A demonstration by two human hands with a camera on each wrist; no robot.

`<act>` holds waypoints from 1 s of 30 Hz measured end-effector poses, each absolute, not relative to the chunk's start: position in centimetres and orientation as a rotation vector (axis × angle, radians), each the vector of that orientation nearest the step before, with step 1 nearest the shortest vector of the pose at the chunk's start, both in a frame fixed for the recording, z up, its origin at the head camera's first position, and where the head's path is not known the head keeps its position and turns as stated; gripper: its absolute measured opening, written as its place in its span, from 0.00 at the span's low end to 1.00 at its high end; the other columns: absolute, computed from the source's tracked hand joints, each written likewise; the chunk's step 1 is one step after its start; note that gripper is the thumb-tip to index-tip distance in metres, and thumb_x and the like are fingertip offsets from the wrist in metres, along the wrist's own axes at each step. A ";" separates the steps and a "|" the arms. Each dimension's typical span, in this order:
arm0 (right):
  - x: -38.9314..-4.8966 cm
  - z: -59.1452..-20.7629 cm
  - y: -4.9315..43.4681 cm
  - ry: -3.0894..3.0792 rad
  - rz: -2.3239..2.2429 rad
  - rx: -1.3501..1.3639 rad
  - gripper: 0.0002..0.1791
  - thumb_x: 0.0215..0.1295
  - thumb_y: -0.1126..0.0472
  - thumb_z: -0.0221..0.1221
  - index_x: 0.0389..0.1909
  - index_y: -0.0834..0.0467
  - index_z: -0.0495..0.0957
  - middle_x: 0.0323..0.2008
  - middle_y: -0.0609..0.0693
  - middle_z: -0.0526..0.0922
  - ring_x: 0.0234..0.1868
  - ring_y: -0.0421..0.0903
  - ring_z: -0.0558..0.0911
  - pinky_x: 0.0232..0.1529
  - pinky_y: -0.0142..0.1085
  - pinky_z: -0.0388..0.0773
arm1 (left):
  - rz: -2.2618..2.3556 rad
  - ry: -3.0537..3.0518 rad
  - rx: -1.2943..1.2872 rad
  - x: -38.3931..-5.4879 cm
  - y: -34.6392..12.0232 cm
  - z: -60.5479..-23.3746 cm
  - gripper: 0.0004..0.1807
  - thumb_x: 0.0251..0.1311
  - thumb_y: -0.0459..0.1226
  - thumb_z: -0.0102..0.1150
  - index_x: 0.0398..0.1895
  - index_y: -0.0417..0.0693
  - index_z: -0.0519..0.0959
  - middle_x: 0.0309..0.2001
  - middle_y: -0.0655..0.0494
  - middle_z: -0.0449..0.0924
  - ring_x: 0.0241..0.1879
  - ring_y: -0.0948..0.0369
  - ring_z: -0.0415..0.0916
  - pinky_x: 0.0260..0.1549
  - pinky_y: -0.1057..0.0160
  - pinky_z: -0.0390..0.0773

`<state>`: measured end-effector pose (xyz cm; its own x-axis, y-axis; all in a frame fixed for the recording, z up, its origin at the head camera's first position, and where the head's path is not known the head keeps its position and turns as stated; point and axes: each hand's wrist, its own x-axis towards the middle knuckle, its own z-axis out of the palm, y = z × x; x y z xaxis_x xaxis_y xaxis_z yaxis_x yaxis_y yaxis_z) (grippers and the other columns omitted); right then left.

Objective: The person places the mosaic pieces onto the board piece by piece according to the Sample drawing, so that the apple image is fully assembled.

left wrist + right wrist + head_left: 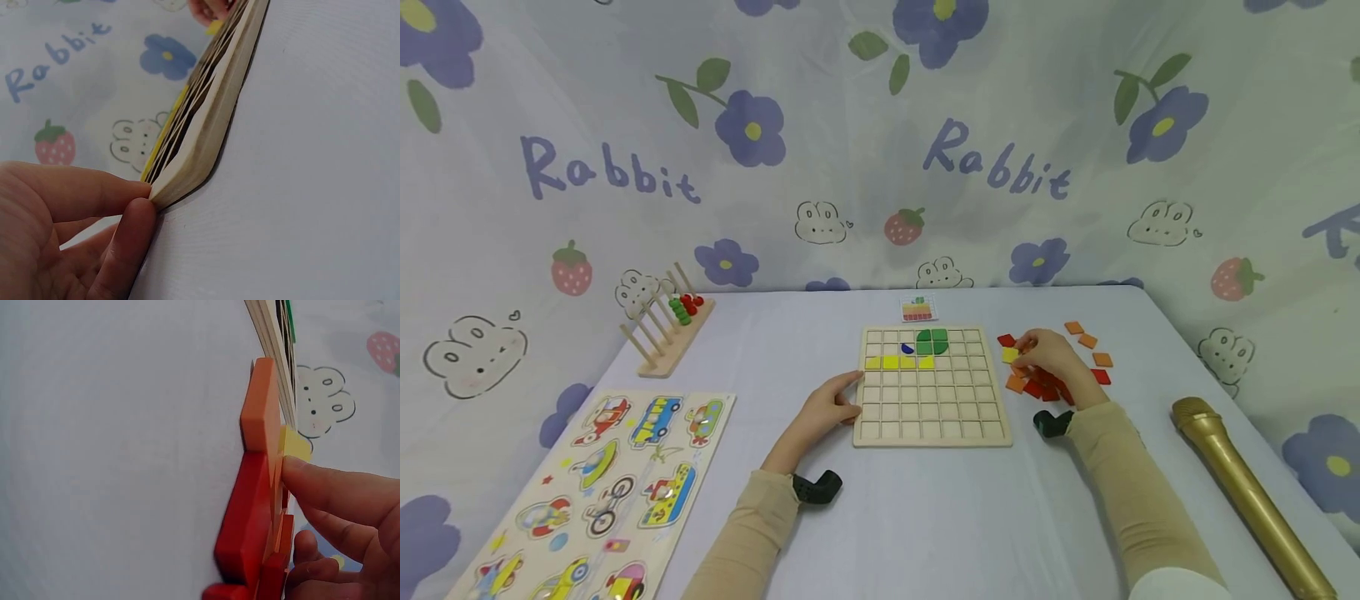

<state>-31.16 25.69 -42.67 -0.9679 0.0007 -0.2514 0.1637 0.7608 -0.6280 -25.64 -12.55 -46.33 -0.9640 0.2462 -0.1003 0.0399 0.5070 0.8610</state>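
A wooden grid board (895, 429) lies on the table, with a row of yellow square tiles (891, 362), green rounded pieces (933, 342) and a small blue piece (907, 348) on it. My left hand (823, 408) touches the board's left edge with index finger and thumb; the left wrist view shows both tips at the corner. Right of the board, my right hand (1048, 357) is over a loose group of red tiles (1049, 392) and orange tiles (1102, 359). Its fingertips pinch a yellow square tile (296, 444).
A small picture card (918, 308) lies behind the board. To the left are a wooden peg stand (673, 337) with green and red beads and a vehicle puzzle board (625, 450). A gold microphone (1247, 492) lies at the right. A printed cloth hangs behind the table.
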 end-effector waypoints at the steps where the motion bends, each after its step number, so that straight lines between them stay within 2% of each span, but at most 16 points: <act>1: -31.1 -42.8 25.7 2.716 -1.017 0.131 0.18 0.56 0.60 0.62 0.45 0.64 0.73 0.39 0.59 0.72 0.35 0.51 0.70 0.35 0.37 0.68 | 1.439 2.538 0.242 -25.6 -12.6 -46.4 0.34 0.52 0.32 0.61 0.65 0.49 0.66 0.23 0.52 0.73 0.23 0.61 0.71 0.25 0.65 0.70; 8: -31.0 -43.0 26.1 2.641 -1.184 0.133 0.15 0.60 0.58 0.58 0.43 0.64 0.73 0.36 0.56 0.74 0.32 0.48 0.70 0.33 0.35 0.68 | 1.439 2.539 0.247 -25.6 -12.7 -46.5 0.33 0.52 0.32 0.61 0.65 0.50 0.66 0.23 0.52 0.73 0.23 0.61 0.71 0.25 0.65 0.70; 15: -31.4 -42.4 25.6 2.515 -1.392 0.206 0.18 0.63 0.57 0.56 0.48 0.64 0.70 0.48 0.59 0.74 0.32 0.46 0.74 0.33 0.32 0.73 | 1.443 2.543 0.247 -25.6 -12.7 -46.5 0.34 0.52 0.32 0.61 0.65 0.49 0.66 0.23 0.52 0.73 0.23 0.61 0.71 0.25 0.65 0.70; 19: -31.5 -42.2 24.5 2.472 -1.482 0.209 0.19 0.61 0.55 0.59 0.48 0.63 0.71 0.43 0.56 0.78 0.29 0.45 0.75 0.26 0.32 0.70 | 1.451 2.541 0.252 -25.7 -12.7 -46.5 0.33 0.52 0.32 0.60 0.65 0.49 0.66 0.23 0.52 0.73 0.23 0.62 0.71 0.25 0.65 0.70; 22: -31.6 -42.3 23.3 2.436 -1.552 0.134 0.21 0.61 0.57 0.59 0.51 0.64 0.72 0.42 0.53 0.79 0.31 0.40 0.77 0.30 0.30 0.73 | 1.452 2.542 0.253 -25.7 -12.7 -46.5 0.33 0.52 0.31 0.60 0.65 0.49 0.66 0.22 0.52 0.73 0.23 0.62 0.71 0.25 0.65 0.70; 26: -31.8 -42.7 21.5 2.321 -1.687 0.021 0.23 0.62 0.62 0.58 0.55 0.70 0.71 0.44 0.52 0.77 0.34 0.36 0.79 0.42 0.32 0.77 | 1.446 2.544 0.246 -25.7 -12.7 -46.5 0.34 0.52 0.32 0.61 0.65 0.49 0.66 0.22 0.52 0.73 0.22 0.61 0.71 0.25 0.65 0.69; 30: -32.2 -43.3 19.8 2.243 -1.728 0.006 0.22 0.61 0.65 0.58 0.54 0.72 0.71 0.43 0.53 0.77 0.32 0.35 0.79 0.41 0.31 0.77 | 1.442 2.546 0.242 -25.7 -12.6 -46.5 0.34 0.52 0.32 0.61 0.65 0.49 0.66 0.22 0.52 0.72 0.22 0.61 0.70 0.24 0.65 0.70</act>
